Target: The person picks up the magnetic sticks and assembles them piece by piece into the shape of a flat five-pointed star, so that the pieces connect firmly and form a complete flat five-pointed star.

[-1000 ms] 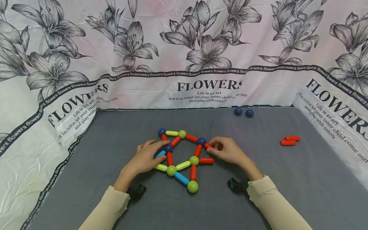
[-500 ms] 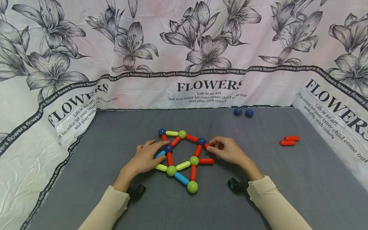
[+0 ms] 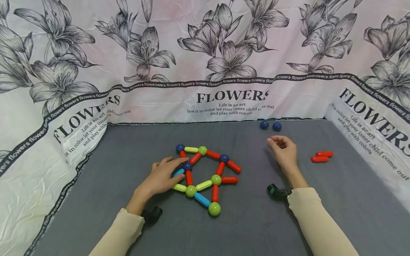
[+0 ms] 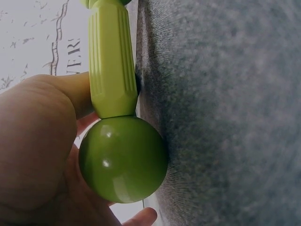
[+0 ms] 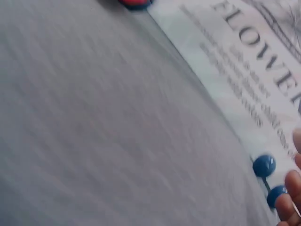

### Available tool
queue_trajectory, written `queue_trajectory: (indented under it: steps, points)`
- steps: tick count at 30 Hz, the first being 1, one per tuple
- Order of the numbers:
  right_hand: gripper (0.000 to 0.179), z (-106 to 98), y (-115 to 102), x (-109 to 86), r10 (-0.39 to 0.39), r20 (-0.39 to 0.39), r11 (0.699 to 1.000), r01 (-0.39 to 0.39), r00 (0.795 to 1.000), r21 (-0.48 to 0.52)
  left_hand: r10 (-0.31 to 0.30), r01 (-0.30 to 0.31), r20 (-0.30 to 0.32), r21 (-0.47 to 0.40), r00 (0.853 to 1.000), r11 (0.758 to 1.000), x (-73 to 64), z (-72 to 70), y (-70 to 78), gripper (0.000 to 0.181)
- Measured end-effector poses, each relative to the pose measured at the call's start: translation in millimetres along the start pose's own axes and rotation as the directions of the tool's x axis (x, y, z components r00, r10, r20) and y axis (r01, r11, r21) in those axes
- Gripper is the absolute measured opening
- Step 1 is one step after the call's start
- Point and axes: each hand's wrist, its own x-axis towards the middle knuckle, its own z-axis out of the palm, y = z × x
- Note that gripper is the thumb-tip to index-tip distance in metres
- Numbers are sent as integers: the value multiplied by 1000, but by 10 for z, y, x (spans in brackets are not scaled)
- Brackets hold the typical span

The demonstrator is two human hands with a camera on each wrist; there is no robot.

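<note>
A flat frame of balls and short sticks lies on the grey table; its nearest corner is a green ball (image 3: 214,209). My left hand (image 3: 161,176) rests over its left side, fingers reaching to a dark blue ball (image 3: 187,166) and thumb by a yellow-green stick (image 3: 179,187). The left wrist view has a green ball (image 4: 123,160) and a ribbed stick (image 4: 112,59) close before that hand. My right hand (image 3: 285,151) is off the frame, loosely bent and holding nothing, just before two loose blue balls (image 3: 264,124). One red stick (image 3: 234,166) sticks out from the frame's upper-right blue ball (image 3: 224,158).
Two loose red sticks (image 3: 321,156) lie to the right of my right hand. A flower-printed cloth (image 3: 224,99) stands along the back and sides of the grey table (image 3: 128,142). Another red stick (image 3: 229,180) points rightward from the frame.
My right hand has let go of the red stick at the frame's upper-right blue ball and moved right and back toward the loose blue balls. My left hand has stayed in place.
</note>
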Motion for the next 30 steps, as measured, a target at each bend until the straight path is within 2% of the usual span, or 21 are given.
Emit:
queue_trajectory:
  steps: [2, 5, 10, 12, 15, 17, 20, 22, 24, 27, 30]
  points:
    - [30, -32, 31, 95, 22, -54, 1000, -23, 998, -20, 0, 0, 1, -1, 1000, 1000, -2, 2, 0, 58]
    - [35, -72, 70, 236, 48, -92, 994, -56, 995, -89, -2, 2, 5, -3, 1000, 1000, -3, 5, -2, 57]
    - [49, -145, 152, 475, 47, -93, 969, -68, 995, -239, -2, 2, 15, -8, 1000, 1000, 5, 4, -1, 57]
    - [55, -189, 164, 565, 49, -44, 951, -60, 998, -304, -3, 3, 14, -8, 1000, 1000, 5, 2, -3, 57]
    - [64, -281, 135, 685, 56, 104, 926, -13, 993, -377, 0, 0, 11, -4, 1000, 1000, 3, -1, -6, 57]
    - [69, -346, 99, 751, 89, 220, 914, 9, 971, -407, -1, 2, 13, -8, 1000, 1000, 3, -4, -4, 57]
    - [76, -421, 50, 846, 148, 365, 902, 25, 919, -430, 2, -2, 16, -11, 1000, 1000, 6, -6, -1, 57]
    - [77, -438, 28, 898, 185, 426, 894, 28, 886, -446, -2, 2, 18, -17, 1000, 1000, 7, -10, 2, 57]
    - [76, -428, 22, 937, 196, 454, 885, 42, 869, -463, -2, 2, 16, -16, 1000, 1000, 6, -11, 2, 57]
    - [66, -378, 50, 961, 163, 456, 871, 89, 875, -483, -9, 10, 15, -19, 1000, 1000, 0, -17, -2, 57]
    - [55, -308, 95, 938, 111, 417, 857, 125, 902, -500, -13, 13, 13, -17, 1000, 1000, -7, -19, -7, 58]
